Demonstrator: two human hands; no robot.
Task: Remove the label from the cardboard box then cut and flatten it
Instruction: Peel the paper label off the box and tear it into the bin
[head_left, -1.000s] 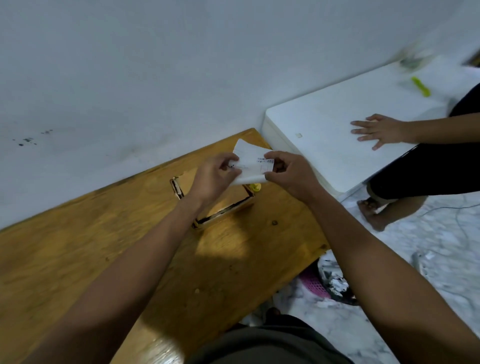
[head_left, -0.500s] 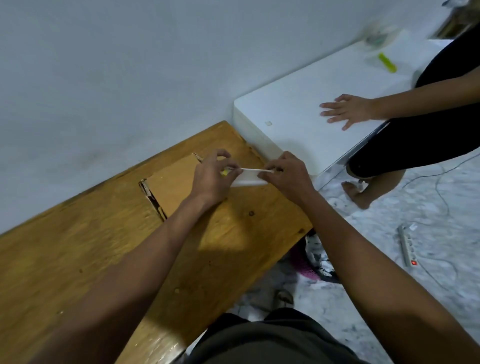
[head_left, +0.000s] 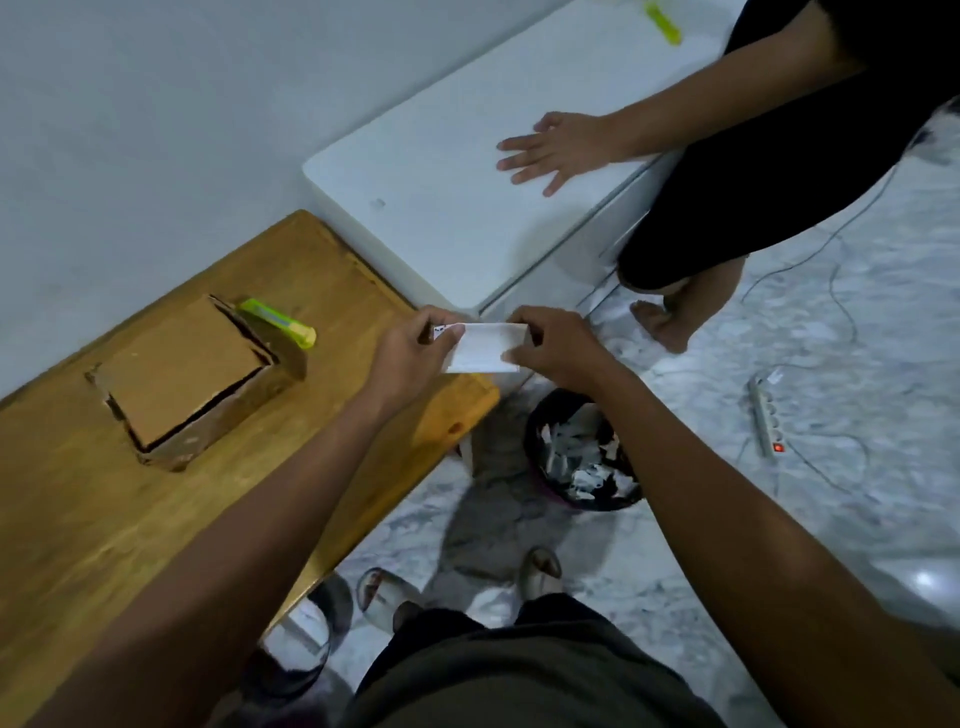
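A brown cardboard box stands on the wooden table near the wall, its top flaps closed. A green and yellow utility knife lies just behind the box. Both my hands hold a white label, folded, past the table's right end. My left hand pinches its left end, where some print shows. My right hand pinches its right end. The label is well clear of the box.
A dark bin full of paper scraps stands on the marble floor below my hands. Another person's hand rests on a white cabinet; their legs stand beside it. A power strip and cables lie on the floor to the right.
My hands have carried the label from over the box to the right, beyond the table's end and above the bin. The label is folded smaller. The box and knife are now uncovered.
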